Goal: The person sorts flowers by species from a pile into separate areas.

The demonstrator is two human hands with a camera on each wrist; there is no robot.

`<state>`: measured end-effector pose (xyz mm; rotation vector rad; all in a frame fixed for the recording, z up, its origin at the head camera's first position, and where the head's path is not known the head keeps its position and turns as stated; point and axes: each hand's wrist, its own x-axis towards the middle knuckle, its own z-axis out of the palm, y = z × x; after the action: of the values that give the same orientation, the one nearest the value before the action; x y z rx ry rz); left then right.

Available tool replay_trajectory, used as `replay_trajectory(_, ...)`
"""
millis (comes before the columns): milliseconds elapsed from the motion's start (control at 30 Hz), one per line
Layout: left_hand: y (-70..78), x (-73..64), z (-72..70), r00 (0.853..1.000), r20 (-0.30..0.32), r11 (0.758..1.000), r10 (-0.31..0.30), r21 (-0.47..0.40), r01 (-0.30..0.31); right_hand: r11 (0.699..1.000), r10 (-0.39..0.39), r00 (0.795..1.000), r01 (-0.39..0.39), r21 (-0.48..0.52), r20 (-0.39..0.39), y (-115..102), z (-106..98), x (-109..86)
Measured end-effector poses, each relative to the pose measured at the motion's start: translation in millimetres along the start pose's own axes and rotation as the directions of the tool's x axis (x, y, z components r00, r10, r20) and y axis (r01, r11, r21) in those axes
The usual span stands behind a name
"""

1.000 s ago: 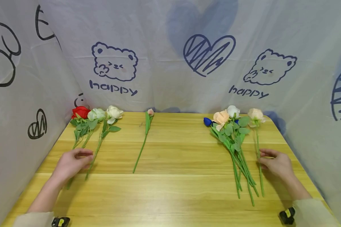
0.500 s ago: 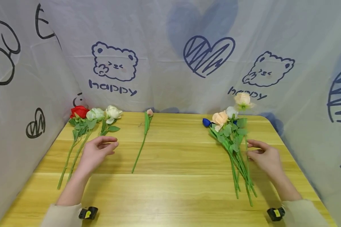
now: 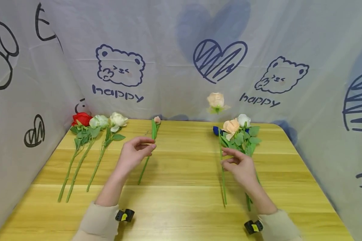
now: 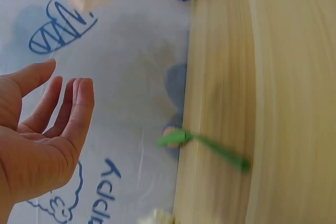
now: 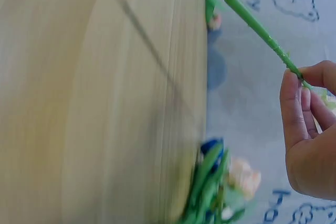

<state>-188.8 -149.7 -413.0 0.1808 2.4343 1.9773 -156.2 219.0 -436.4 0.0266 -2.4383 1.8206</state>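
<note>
My right hand pinches the green stem of a pale peach rose between thumb and fingertips. The rose stands nearly upright, its bloom up in front of the cloth; the right wrist view shows the cut stem end lifted off the table. My left hand hovers over the table with loosely bent fingers and holds nothing, as the left wrist view confirms. Beyond it lies a pink tulip, its stem partly hidden behind the hand.
A bunch with a peach rose, a white flower and a blue tulip lies on the right. At the left lie a red rose, a pale green flower and a cream flower. A printed cloth hangs behind the table.
My right hand has lifted the pale peach rose and carried it left, past the bunch. The left hand has moved right, away from the flowers at the left, to near the pink tulip.
</note>
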Motion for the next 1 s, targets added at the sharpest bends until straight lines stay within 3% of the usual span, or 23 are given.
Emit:
replay_trajectory(267,4.9,8.2,37.2,0.998,0.049,0.995,0.034,-0.100,-0.029,0.992,-0.082,0.994,0.074,0.102,0.075,-10.7,46.1,-6.7)
replay_trajectory(467,5.1,11.1,56.0,0.993,0.097,0.989,0.065,-0.136,-0.052,0.988,-0.064,0.990,0.046,0.147,0.123,-18.6,78.5,-10.9)
replay_trajectory(667,1.5,10.7,64.9,0.986,0.131,0.980,0.107,-0.183,-0.082,0.976,-0.074,0.985,0.040,0.212,0.154,-19.3,101.0,-10.7)
replay_trajectory(1000,-1.5,10.8,68.0,0.988,0.133,0.973,0.082,-0.224,-0.051,0.969,-0.053,0.988,0.016,0.246,0.144,-9.9,117.0,-10.6)
